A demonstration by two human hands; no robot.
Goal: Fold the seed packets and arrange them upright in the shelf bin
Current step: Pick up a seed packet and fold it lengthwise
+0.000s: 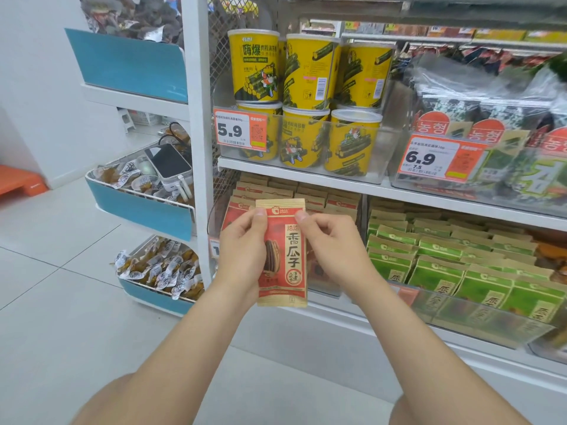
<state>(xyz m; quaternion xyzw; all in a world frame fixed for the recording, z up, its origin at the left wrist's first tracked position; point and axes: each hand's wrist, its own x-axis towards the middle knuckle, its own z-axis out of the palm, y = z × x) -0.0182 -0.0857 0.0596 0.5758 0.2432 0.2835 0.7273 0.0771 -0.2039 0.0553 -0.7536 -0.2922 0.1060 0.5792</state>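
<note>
Held upright before the shelf bin (325,286), the red seed packet (285,256) is pinched near its top edge by the left hand (244,250) and right hand (331,246) (it is judged light, pliable, easily creased there).

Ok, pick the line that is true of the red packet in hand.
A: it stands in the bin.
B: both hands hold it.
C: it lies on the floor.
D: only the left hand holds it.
B: the left hand and the right hand each pinch the packet near its top, thumbs on its front, and it is held upright in the air.
</note>
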